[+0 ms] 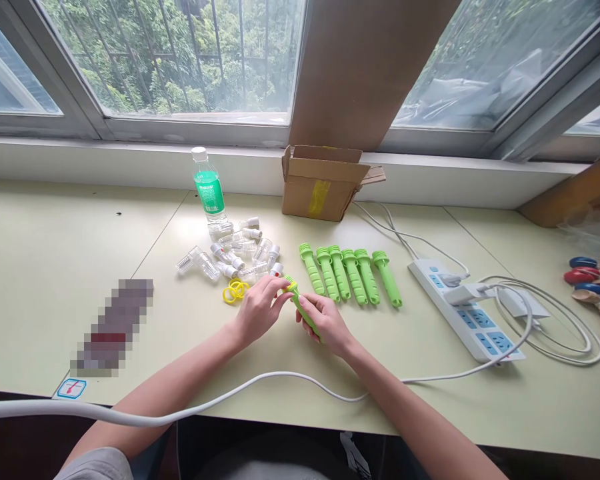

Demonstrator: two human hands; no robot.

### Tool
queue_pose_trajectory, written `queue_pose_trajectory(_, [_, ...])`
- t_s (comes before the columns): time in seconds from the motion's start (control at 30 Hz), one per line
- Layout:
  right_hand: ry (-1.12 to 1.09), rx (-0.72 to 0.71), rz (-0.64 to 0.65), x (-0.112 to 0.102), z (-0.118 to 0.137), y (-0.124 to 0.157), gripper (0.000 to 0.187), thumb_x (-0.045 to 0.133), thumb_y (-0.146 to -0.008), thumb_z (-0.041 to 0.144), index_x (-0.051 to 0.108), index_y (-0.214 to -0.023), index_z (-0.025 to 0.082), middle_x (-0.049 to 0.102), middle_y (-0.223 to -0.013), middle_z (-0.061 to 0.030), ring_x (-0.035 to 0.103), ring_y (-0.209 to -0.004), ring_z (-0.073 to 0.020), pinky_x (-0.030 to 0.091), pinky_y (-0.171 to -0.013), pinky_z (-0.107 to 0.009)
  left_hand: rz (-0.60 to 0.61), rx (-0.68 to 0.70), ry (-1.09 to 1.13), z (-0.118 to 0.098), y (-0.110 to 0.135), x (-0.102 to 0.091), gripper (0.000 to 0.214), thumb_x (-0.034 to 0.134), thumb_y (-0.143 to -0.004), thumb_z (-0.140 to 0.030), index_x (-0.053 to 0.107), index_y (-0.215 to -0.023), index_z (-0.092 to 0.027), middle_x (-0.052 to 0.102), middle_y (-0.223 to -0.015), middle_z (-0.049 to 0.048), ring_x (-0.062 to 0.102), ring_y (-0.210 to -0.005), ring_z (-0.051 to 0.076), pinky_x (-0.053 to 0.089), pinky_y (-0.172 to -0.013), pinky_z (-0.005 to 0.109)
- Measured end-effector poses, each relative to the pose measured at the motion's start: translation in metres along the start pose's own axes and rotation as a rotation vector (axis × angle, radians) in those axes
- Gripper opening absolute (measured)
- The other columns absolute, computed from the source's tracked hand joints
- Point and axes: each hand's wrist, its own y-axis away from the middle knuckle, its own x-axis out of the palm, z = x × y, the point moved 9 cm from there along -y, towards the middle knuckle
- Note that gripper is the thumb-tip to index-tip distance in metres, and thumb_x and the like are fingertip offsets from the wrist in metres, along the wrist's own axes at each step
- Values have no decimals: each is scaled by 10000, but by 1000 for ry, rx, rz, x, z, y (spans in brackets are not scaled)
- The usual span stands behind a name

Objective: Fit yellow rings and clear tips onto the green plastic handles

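Observation:
My right hand is wrapped round a green plastic tube with a threaded head, holding it at a slant above the table. At the tube's upper end, the fingers of my left hand pinch a yellow ring against the neck; my fingertips partly hide it. Just left of that hand lie several loose yellow rings. Behind them is a pile of clear plastic pieces with white ends. Several similar green tubes lie in a row beyond my right hand.
A bottle with a green label and an open cardboard box stand near the windowsill. To the right lies a white power strip with plugs and coiled cables. One white cable crosses in front of my forearms. Wooden items sit far right.

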Motion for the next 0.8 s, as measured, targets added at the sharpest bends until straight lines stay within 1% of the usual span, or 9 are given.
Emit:
queue_pose_trajectory(0.07, [-27, 15, -29, -2, -2, 0, 276, 559, -841, 455, 546, -892, 184, 547, -597, 34, 386, -361, -65, 283, -295, -188, -8, -7, -6, 1, 0, -1, 147, 594, -848, -205, 534, -982, -191, 624, -851, 35, 558, -640, 111, 491, -657, 275])
queue_pose_trajectory(0.13, [-51, 25, -44, -3, -3, 0, 337, 639, -791, 410, 491, -1019, 211, 595, -673, 32, 395, -368, -65, 285, -286, -182, -4, -9, 15, 0, -1, -2, 150, 596, -846, -209, 537, -983, -193, 623, -862, 38, 558, -640, 110, 495, -653, 274])
queue_pose_trajectory(0.17, [-61, 22, -45, -4, -3, -1, 360, 654, -782, 397, 469, -1035, 220, 604, -683, 34, 395, -367, -65, 285, -287, -180, 4, -6, 29, -1, -1, -3, 152, 590, -848, -205, 539, -991, -195, 624, -890, 45, 565, -652, 110, 501, -658, 275])
queue_pose_trajectory(0.3, [-95, -28, -44, -7, 2, -2, 314, 621, -814, 413, 472, -1007, 216, 629, -738, 11, 451, -401, -73, 323, -321, -191, 28, 12, 56, -4, -3, -2, 177, 540, -865, -152, 541, -1035, -203, 609, -997, 69, 589, -703, 110, 519, -684, 273])
queue_pose_trajectory(0.47, [-28, -82, -20, -5, 4, -3, 314, 553, -859, 449, 539, -1032, 188, 640, -835, -47, 547, -536, -108, 409, -423, -222, -17, 14, 12, -2, -3, -5, 141, 563, -854, -157, 534, -987, -195, 622, -882, 40, 590, -697, 121, 513, -674, 278])
queue_pose_trajectory(0.57, [9, -82, -1, -1, 3, -4, 338, 474, -893, 483, 558, -1035, 187, 623, -863, -55, 529, -537, -106, 401, -427, -227, -23, 25, -21, -4, -3, -5, 143, 562, -857, -166, 532, -992, -198, 634, -898, 42, 602, -714, 128, 515, -683, 282])
queue_pose_trajectory(0.63, [25, -79, -13, 0, 2, -4, 352, 443, -904, 495, 555, -1041, 191, 605, -844, -44, 497, -510, -95, 382, -423, -227, -8, 22, -36, -5, -3, -3, 152, 551, -863, -168, 531, -1010, -199, 633, -938, 52, 609, -725, 129, 519, -687, 282])
queue_pose_trajectory(0.73, [16, -78, -39, -1, 2, -4, 360, 435, -902, 511, 535, -1043, 195, 579, -805, -24, 450, -469, -81, 359, -413, -226, 11, 1, -37, -2, -3, -1, 145, 530, -874, -171, 530, -1016, -199, 632, -935, 53, 617, -742, 134, 518, -681, 282])
queue_pose_trajectory(0.8, [-6, -73, -30, 0, 2, -4, 358, 439, -895, 520, 526, -1016, 195, 571, -785, -14, 431, -445, -74, 340, -393, -220, 7, -13, -31, 0, -3, -1, 126, 526, -877, -175, 531, -1000, -199, 634, -896, 44, 618, -747, 139, 515, -668, 279])
